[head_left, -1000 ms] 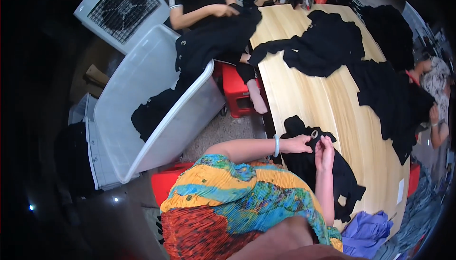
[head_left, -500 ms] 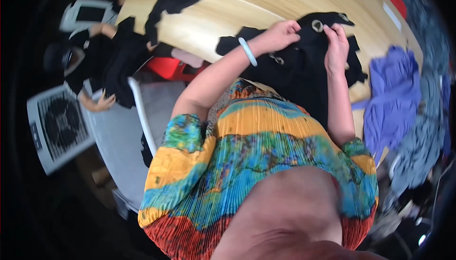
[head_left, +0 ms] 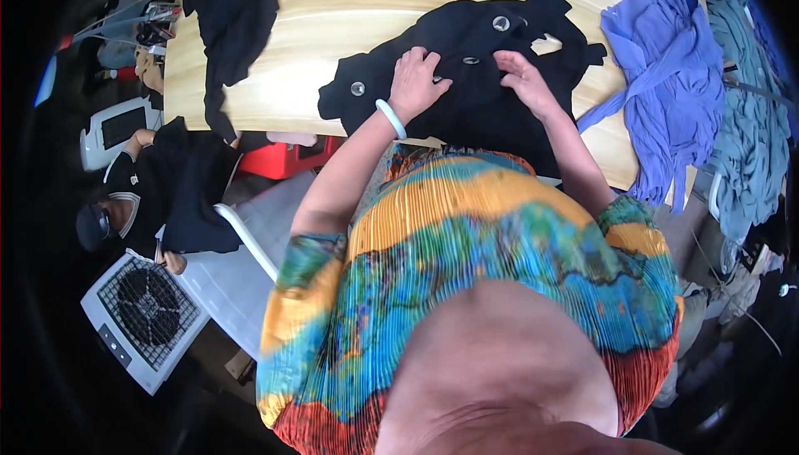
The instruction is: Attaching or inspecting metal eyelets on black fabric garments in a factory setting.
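Observation:
A black garment (head_left: 474, 81) with round metal eyelets lies on the pale wooden table (head_left: 333, 14) right in front of me. My left hand (head_left: 414, 81), with a white bangle on the wrist, presses flat on the cloth near an eyelet. My right hand (head_left: 524, 81) rests on the same garment a little to the right, fingers bent and pinching the fabric. Both forearms come up from my bright pleated multicoloured top.
A blue-violet garment (head_left: 657, 64) and grey-green clothes (head_left: 749, 122) pile at the table's right end. Another black garment (head_left: 229, 14) hangs over the left end. A person in black (head_left: 166, 197) sits lower left by a white fan unit (head_left: 141, 318), a red stool (head_left: 283, 160) and a white bin (head_left: 241, 272).
The view has swung round so the table is now at the top. My hands have stayed on the black garment, the left one now flatter on the cloth.

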A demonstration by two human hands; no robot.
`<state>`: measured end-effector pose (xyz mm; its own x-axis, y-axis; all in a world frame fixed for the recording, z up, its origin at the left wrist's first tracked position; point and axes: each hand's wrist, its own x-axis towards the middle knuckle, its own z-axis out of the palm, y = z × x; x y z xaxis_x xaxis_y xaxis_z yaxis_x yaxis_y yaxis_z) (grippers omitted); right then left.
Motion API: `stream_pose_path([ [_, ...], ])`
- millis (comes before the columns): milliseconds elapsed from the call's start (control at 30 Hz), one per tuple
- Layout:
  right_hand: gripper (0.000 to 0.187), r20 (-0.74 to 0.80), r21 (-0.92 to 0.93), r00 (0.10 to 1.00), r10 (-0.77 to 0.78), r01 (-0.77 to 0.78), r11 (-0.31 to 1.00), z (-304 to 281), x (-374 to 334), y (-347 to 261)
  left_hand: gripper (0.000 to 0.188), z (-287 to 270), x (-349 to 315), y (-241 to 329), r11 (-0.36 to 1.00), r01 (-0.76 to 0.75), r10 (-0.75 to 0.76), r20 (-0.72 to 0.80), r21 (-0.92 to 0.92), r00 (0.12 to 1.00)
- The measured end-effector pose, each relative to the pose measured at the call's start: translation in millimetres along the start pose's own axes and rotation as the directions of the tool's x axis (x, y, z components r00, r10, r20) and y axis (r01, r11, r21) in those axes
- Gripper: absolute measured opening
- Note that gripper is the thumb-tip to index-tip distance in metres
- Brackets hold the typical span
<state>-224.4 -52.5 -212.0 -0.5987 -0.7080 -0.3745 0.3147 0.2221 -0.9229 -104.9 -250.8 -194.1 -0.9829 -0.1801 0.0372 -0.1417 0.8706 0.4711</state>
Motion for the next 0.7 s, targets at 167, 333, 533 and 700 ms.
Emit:
stream_pose_path([
  [167,0.037,0.103,0.04,0.995,0.02,-0.024,0.999,9,-4,1,0.027,-11,4,6,0.992,0.051,-0.06,-0.074,-0.118,0.995],
  [333,0.016,0.079,-0.343,0.995,0.068,-0.037,0.939,13,-12,-15,0.022,-64,-5,9,0.945,0.081,-0.093,-0.024,-0.317,0.995],
  [533,0.023,0.28,-0.636,0.884,-0.373,0.462,0.617,37,-20,-46,0.026,-89,-46,-12,0.994,0.092,-0.089,0.049,-0.058,0.995],
  [700,0.023,0.34,-0.711,0.936,-0.094,0.321,0.626,60,-12,-25,0.031,-64,-60,-26,0.981,0.195,-0.178,0.313,-0.021,0.933],
])
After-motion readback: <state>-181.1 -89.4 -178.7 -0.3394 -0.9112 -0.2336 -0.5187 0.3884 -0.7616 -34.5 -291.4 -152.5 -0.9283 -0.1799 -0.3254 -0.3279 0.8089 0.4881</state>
